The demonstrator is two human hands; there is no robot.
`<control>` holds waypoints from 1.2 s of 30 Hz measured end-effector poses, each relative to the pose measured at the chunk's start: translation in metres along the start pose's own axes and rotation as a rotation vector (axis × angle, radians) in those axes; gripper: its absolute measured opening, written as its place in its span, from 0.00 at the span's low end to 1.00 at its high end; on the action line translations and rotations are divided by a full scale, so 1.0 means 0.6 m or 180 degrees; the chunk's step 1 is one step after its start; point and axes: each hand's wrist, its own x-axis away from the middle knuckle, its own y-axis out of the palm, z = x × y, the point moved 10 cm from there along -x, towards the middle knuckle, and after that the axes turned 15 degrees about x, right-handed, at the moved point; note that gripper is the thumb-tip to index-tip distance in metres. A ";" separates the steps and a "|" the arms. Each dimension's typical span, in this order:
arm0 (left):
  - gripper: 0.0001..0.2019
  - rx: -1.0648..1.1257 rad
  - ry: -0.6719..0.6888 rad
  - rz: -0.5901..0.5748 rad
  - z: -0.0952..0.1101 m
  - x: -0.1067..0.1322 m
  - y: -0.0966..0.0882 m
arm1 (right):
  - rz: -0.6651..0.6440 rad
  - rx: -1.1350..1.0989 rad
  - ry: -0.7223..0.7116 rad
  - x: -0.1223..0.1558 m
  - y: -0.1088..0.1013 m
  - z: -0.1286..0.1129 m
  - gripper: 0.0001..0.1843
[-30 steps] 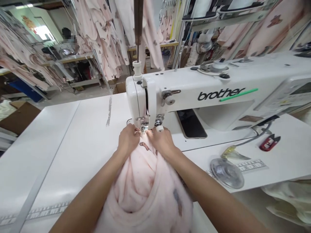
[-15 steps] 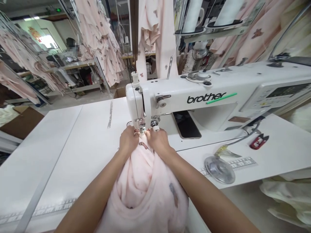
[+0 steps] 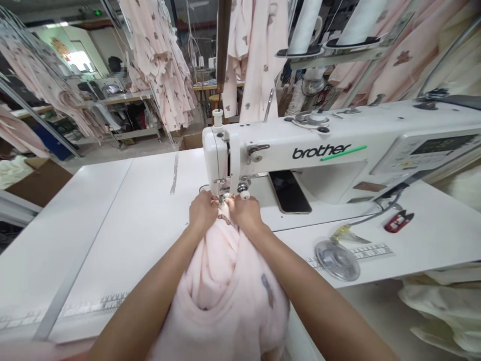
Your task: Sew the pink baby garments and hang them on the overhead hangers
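Note:
Pink printed fabric hangs in soft folds from the sewing machine's needle area down over the table's front edge, between my forearms. My left hand is closed on its upper end, just left of the presser foot. On the other side of the foot, my right hand pinches the same fabric close to the needle. Both sets of fingertips are partly hidden by the machine head and the cloth. The white sewing machine stands over the work with a light shining at the needle.
A phone lies under the machine arm. Farther right are red thread snips and a clear plastic dish. Thread cones stand behind the machine. Pink garments hang at the back, and a cardboard box sits at left.
The view has shifted slightly, so the machine head appears a little farther right. Both hands keep their hold beside the presser foot, and the fabric's printed patch sits slightly closer to it.

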 end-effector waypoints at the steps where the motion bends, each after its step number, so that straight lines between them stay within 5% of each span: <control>1: 0.07 -0.0006 -0.0011 0.0010 0.000 0.001 0.000 | 0.0014 0.0005 0.0007 0.001 0.000 0.000 0.16; 19: 0.08 0.0121 0.0065 -0.0087 -0.001 -0.002 0.000 | 0.0152 -0.0394 0.0069 -0.005 0.003 0.002 0.14; 25: 0.06 0.0450 0.0161 -0.0349 -0.001 -0.001 -0.010 | 0.0194 -0.0987 -0.0082 0.002 -0.007 0.016 0.12; 30: 0.06 0.0519 0.0102 -0.0263 -0.007 -0.007 -0.013 | 0.0142 -0.1657 -0.0326 0.008 -0.007 0.040 0.21; 36: 0.05 0.0546 0.0019 -0.0247 -0.012 -0.009 -0.012 | 0.0205 -0.2089 -0.0318 0.000 -0.001 0.051 0.12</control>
